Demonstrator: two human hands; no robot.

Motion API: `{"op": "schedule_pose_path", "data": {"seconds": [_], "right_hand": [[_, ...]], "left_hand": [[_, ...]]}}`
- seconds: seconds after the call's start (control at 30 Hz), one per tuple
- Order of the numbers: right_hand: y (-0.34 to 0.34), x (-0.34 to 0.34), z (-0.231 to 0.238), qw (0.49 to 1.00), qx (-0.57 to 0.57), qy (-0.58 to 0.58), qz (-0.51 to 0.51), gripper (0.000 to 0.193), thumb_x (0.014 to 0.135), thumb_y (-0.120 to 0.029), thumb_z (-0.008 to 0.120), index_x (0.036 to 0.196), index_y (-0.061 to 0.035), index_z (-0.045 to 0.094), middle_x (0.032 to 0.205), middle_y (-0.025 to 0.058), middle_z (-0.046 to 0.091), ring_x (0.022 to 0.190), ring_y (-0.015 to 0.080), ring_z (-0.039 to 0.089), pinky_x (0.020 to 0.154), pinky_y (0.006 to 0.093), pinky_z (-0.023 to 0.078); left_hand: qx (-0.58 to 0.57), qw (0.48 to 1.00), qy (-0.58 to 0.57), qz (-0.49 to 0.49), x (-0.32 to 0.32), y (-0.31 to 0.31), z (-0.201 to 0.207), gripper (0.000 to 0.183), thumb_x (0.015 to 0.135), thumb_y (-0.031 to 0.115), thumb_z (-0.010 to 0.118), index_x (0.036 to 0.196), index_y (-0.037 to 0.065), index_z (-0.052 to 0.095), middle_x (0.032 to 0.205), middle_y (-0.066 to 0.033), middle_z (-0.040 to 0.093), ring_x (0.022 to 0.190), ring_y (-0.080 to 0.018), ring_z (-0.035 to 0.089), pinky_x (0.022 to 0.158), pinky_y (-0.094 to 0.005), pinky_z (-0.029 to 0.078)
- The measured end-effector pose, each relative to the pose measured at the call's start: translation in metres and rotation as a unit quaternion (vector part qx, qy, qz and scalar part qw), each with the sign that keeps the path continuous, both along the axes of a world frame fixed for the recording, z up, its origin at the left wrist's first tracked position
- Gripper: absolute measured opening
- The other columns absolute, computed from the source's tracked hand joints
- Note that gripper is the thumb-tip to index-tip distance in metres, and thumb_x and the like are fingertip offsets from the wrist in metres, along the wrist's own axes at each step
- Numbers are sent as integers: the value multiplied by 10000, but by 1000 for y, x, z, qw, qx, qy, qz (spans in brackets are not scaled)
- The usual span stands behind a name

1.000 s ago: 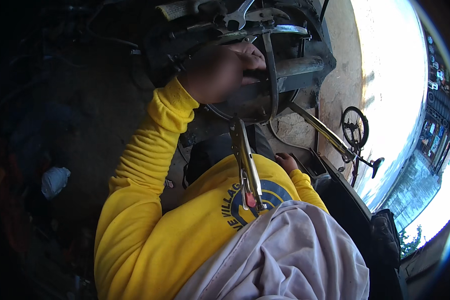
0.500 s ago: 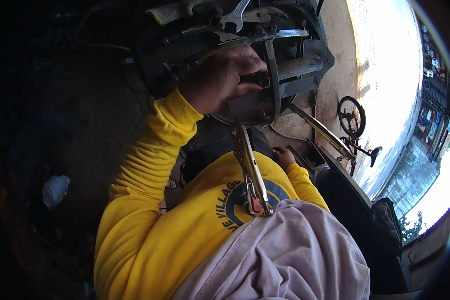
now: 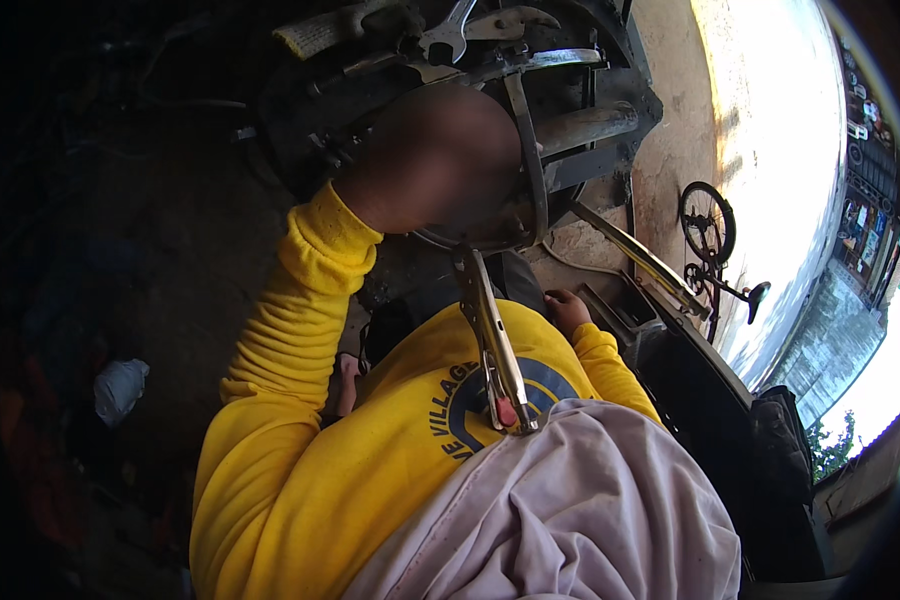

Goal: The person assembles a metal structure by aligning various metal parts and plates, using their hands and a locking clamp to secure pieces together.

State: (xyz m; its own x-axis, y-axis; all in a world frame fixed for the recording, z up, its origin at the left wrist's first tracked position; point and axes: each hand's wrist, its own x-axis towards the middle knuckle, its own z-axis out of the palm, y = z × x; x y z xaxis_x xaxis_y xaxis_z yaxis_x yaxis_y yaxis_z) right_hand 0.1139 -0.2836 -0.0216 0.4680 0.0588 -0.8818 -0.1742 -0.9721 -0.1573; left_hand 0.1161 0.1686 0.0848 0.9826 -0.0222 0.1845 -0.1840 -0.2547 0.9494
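The left hand (image 3: 435, 160) was raised against a dark, greasy metal assembly (image 3: 580, 130), blurred with motion, so I could not tell whether its fingers were clenched or released. It lay just left of a curved metal strap (image 3: 526, 150) that ran down the front of the assembly, and it blocked the view of whatever sat behind it. Locking pliers (image 3: 490, 340) hung from the lower edge of the assembly, their jaws clamped on its rim and their handles, with a small red lever, trailing down over the yellow sweatshirt (image 3: 300, 440). The right hand (image 3: 567, 310) rested low, below and to the right of the assembly, near the pliers; its fingers looked loosely curled, holding nothing I could make out. Wrenches (image 3: 450, 35) lay on top of the assembly. A pale cloth (image 3: 570, 510) covered the lap below the pliers. To the right of the assembly, out on sunlit ground, stood a bicycle (image 3: 715, 245).
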Motion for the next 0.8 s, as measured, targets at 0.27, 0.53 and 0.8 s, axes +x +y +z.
{"op": "schedule_pose_path", "data": {"seconds": [0.27, 0.53, 0.8], "right_hand": [[-11, 0, -10, 1000, 5, 5, -22, 327, 853, -287, 615, 1089, -68, 668, 1015, 191, 677, 949, 298, 652, 841, 359, 489], [-13, 0, -13, 1000, 1, -2, -9, 324, 875, -266, 614, 1107, -43, 652, 970, 156, 686, 846, 240, 653, 779, 327, 489], [-11, 1, -13, 999, 1, 15, -42, 317, 856, -279, 617, 1096, -79, 670, 1027, 188, 673, 972, 308, 643, 861, 353, 480]], "left_hand": [[71, 996, -9, 49, 4, 0, 0, 261, 768, 85, 696, 1000, 64, 579, 978, -102, 576, 903, -311, 592, 788, -372, 484], [35, 999, -9, 6, 1, 1, -3, 361, 786, 14, 660, 1131, 119, 644, 964, -66, 579, 928, -229, 586, 833, -335, 464], [79, 994, 56, 52, 4, 0, -1, 406, 733, 45, 709, 1127, 121, 643, 1027, -59, 594, 964, -225, 590, 864, -334, 473]]}}
